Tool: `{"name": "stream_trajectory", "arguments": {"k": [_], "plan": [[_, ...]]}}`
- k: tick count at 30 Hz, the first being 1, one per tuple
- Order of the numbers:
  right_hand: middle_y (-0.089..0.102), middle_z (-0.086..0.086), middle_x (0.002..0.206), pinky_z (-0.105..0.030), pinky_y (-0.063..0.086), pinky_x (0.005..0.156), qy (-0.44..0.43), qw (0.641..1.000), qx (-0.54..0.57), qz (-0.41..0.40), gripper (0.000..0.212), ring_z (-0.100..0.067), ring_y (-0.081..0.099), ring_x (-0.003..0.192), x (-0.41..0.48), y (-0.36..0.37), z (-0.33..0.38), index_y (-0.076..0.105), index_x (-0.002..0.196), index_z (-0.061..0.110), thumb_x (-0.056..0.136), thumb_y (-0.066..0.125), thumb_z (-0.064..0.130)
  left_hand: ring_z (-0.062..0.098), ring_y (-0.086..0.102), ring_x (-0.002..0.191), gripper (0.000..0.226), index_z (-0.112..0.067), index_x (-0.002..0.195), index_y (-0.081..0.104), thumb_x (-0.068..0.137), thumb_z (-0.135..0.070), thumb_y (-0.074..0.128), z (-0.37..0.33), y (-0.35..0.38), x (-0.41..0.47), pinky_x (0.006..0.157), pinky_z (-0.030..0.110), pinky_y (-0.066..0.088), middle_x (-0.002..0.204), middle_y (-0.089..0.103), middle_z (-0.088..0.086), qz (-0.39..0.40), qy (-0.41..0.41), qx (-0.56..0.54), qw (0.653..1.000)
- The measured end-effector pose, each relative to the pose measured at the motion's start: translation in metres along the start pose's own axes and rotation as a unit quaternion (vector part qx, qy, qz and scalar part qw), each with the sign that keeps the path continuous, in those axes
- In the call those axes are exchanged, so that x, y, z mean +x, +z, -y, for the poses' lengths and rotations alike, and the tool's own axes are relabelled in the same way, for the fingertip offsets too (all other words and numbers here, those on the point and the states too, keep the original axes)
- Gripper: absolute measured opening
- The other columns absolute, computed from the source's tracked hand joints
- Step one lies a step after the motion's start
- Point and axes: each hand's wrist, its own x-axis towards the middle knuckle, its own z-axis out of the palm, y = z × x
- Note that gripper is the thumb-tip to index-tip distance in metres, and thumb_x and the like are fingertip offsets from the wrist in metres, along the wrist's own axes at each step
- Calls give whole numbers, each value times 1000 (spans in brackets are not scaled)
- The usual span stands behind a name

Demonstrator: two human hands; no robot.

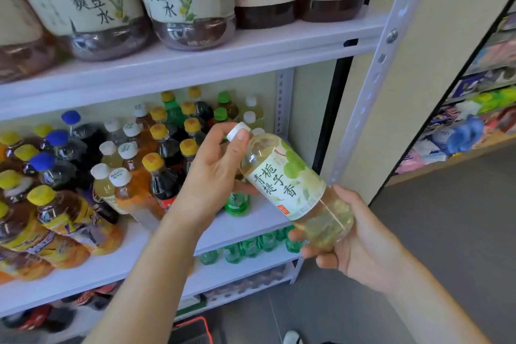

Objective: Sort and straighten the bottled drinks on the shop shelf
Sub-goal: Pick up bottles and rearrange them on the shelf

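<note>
The pale tea bottle [290, 184] is held in the air before the right end of the middle shelf [229, 229], tilted: white cap [237, 131] up-left toward the shelf, base down-right. The left grip [215, 173] pinches the cap and is nearer to the shelf; the right grip [360, 237] is curled round the base. In my judgement the bare board at the front right corner, beside a small green bottle [237, 202], leaves room to stand it.
</note>
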Motion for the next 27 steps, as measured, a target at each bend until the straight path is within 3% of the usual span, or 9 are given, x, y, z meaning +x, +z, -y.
{"name": "stream_trajectory", "arguments": {"k": [6, 10, 15, 17, 19, 21, 23, 25, 27], "plan": [[65, -26, 122, -42, 59, 76, -52, 997, -44, -33, 44, -42, 64, 109, 3, -4, -1, 69, 118, 11, 84, 64, 39, 20, 74, 83, 33, -22, 111, 53, 90, -47, 52, -4, -5, 4, 58, 38, 61, 96, 74, 2, -10, 28, 71, 997], [69, -24, 113, -35, 59, 81, -116, 986, -65, -99, 47, -33, 70, 100, 14, -4, -9, 66, 118, 3, 73, 74, 15, 18, 73, 86, 32, -22, 113, 53, 89, -43, 55, 0, -8, 5, 63, 38, 62, 98, 73, 0, -4, 25, 88, 996], [71, -24, 109, -37, 57, 88, -153, 979, 36, -129, 65, -33, 69, 104, 29, -13, -14, 56, 124, 10, 63, 73, -3, 27, 67, 108, 46, -25, 130, 53, 86, -29, 67, 4, -17, 6, 87, 48, 58, 117, 69, 7, 108, 1, 37, 993], [69, -25, 113, -40, 54, 94, -154, 978, 75, -118, 68, -34, 67, 109, 33, -18, -15, 53, 127, 10, 63, 71, -7, 25, 65, 112, 55, -26, 136, 51, 84, -24, 68, 3, -18, 8, 92, 41, 56, 122, 67, 6, 153, 16, 25, 988], [68, -24, 112, -42, 53, 97, -155, 976, 96, -120, 67, -34, 67, 109, 37, -22, -17, 53, 128, 10, 66, 70, -5, 17, 65, 109, 46, -26, 131, 56, 87, -26, 67, 2, -14, 11, 90, 30, 54, 119, 66, -2, 168, 52, 97, 980], [70, -22, 111, -40, 50, 97, -153, 975, 89, -135, 58, -32, 68, 107, 41, -23, -20, 56, 126, 13, 71, 71, 3, 10, 67, 100, 32, -27, 118, 61, 88, -36, 65, 1, -7, 17, 82, 28, 56, 107, 67, -12, 133, 89, 218, 963], [74, -11, 109, -32, 53, 90, -147, 974, 9, -172, 41, -23, 70, 103, 46, -23, -23, 60, 121, 21, 82, 69, 14, 9, 69, 89, 39, -27, 113, 59, 84, -54, 58, 3, -1, 25, 76, 37, 58, 99, 69, -10, 88, 106, 354, 925], [73, 9, 105, -20, 56, 81, -148, 959, -117, -213, 27, -2, 69, 98, 51, -22, -25, 61, 119, 34, 94, 61, 24, 18, 68, 81, 53, -22, 113, 56, 83, -65, 47, 5, 6, 33, 69, 43, 55, 91, 69, -4, 62, 126, 471, 871], [65, 21, 113, -10, 51, 76, -165, 934, -223, -223, 28, 14, 61, 98, 54, -22, -27, 56, 123, 44, 96, 57, 38, 27, 65, 72, 61, -16, 109, 55, 84, -68, 36, 10, 12, 39, 62, 43, 52, 81, 65, 0, 46, 155, 536, 829]]}}
